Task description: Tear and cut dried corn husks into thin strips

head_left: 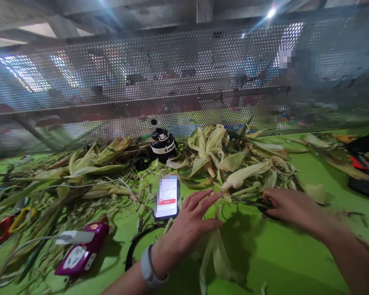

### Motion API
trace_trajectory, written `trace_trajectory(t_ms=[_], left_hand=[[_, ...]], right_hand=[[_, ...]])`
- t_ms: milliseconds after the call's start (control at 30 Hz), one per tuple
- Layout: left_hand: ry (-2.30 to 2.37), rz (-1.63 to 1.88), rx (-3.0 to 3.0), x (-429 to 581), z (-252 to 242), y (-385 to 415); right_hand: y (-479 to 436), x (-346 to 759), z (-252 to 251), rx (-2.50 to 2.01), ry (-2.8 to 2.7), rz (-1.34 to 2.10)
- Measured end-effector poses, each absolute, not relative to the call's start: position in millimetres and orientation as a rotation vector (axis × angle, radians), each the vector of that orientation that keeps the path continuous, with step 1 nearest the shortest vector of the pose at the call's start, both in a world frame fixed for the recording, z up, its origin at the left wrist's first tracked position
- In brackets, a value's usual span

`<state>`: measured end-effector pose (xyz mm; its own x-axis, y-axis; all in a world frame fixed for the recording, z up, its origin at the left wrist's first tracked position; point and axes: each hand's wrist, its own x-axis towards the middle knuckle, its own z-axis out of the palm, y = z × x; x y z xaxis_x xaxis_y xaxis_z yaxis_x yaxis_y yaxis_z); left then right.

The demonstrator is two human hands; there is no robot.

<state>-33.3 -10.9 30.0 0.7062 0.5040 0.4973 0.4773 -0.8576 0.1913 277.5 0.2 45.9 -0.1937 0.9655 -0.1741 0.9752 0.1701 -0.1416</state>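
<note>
My right hand (284,205) is closed round the dark handles of a pair of scissors (266,207), whose blades point left. Their tips lie at the stub end of a pale corn husk bundle (249,174). My left hand (197,219) reaches in from the lower left, fingers stretched and thumb apart, its fingertips close to that same end. Whether they touch it I cannot tell. Below the fingertips hangs a loose pale green husk strip (221,258). Another opened husk bundle (210,147) rests on the heap behind.
A lit phone (167,198) lies left of the hands, with a black bottle (162,145) behind it. At the left are a purple power bank (83,250) with a cable, orange-handled scissors (23,219) and husk scraps (101,168). Perforated metal panels (178,69) stand behind the green table (283,262).
</note>
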Motion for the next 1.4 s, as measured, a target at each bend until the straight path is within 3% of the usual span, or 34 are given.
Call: trace_trajectory(t_ms=[233, 300, 433, 533, 733, 967, 1400], left_hand=[[0.988, 1.142, 2.816, -27, 20, -10], [1.034, 1.186, 2.799, -26, 22, -11], [1.040, 1.278, 2.756, -26, 22, -11], [1.035, 1.355, 2.567, -24, 20, -10], [1.074, 1.215, 1.587, -20, 26, -8], [0.906, 1.027, 1.270, -18, 28, -4], [0.690, 0.835, 1.008, -19, 18, -5]], right_hand=[[-7, 252, 64, 2.091, 2.489, -0.437], [-14, 229, 62, 2.129, 2.651, -0.732], [-26, 183, 46, 1.709, 2.780, -1.460], [-24, 171, 38, 1.632, 2.741, -1.682], [-3, 175, 59, 1.624, 2.848, -1.554], [7, 166, 76, 1.352, 2.956, -1.197], [24, 181, 75, 1.261, 2.739, -1.680]])
